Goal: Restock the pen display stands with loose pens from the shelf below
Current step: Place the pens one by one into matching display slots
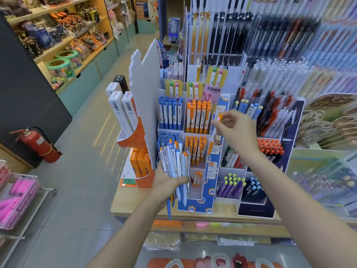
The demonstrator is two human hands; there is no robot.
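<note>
My left hand point(170, 182) grips a bundle of loose pens point(176, 161), white with blue and orange caps, held upright in front of the tiered white pen display stand point(195, 132). My right hand point(236, 128) is raised beside the stand's upper orange-pen compartment point(198, 117) and pinches a single white pen with an orange cap point(219, 120), which hangs down along the stand's right edge. To the left of the orange pens, blue-capped pens point(170, 113) fill the stand's upper left compartment. A lower compartment point(197, 178) holds only a few orange pens.
A second dark stand point(270, 151) with red, purple and blue pens sits to the right on the wooden counter point(228, 213). Boxed pens in an orange holder point(133, 136) stand to the left. Bagged goods lie on the shelf below point(193, 236). A red fire extinguisher point(38, 146) is on the floor left.
</note>
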